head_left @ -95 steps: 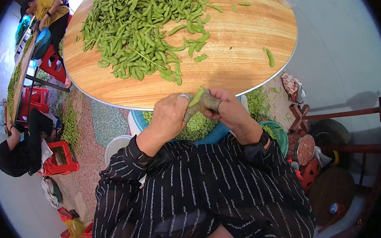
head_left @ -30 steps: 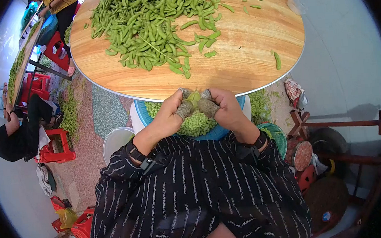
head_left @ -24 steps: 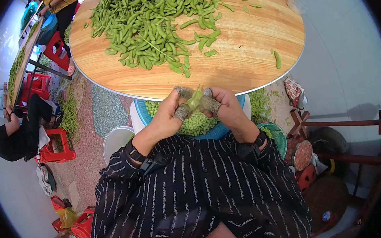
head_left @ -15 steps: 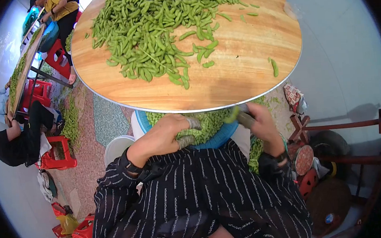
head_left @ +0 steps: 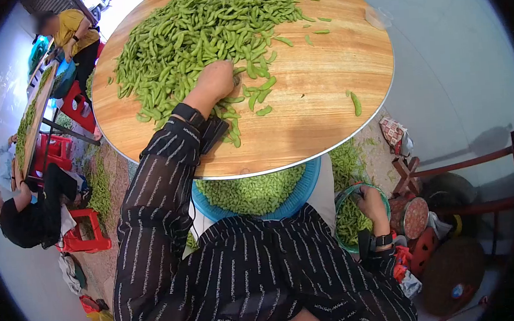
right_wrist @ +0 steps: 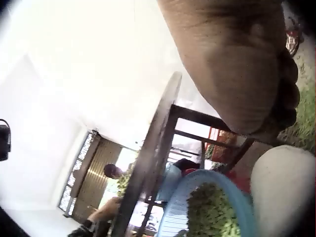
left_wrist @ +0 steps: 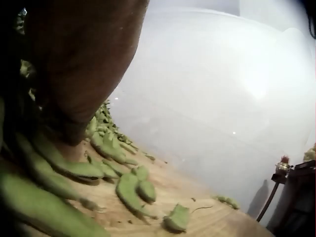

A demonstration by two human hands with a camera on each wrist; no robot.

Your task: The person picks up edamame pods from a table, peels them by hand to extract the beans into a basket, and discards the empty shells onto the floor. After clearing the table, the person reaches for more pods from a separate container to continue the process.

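Observation:
My left hand (head_left: 215, 80) reaches down into the near edge of a heap of green soybean pods (head_left: 178, 58) on the round wooden table (head_left: 314, 121). Its fingertips are hidden below the hand; in the left wrist view, pods (left_wrist: 129, 192) lie close beside it. Down at the right, my right hand (head_left: 372, 205) is over a green basket (head_left: 342, 247) of pods, with grey covers on the fingertips and fingers bent. Whatever lies between those fingers is out of sight. Shelled beans (head_left: 250, 194) fill a blue basin (head_left: 299, 204) below the table edge.
A few loose pods (head_left: 355, 103) lie at the table's right. Wooden bars (head_left: 460, 163) and a patterned round stool (head_left: 413, 216) stand beyond the green basket. At left are red stools (head_left: 86, 229), another pod-covered table (head_left: 35, 119) and several people (head_left: 16, 207).
Both hands were together on a pod over the basin, then parted. My left hand has gone up to the heap; my right hand, carrying a green pod half a second ago, has moved down to the green basket.

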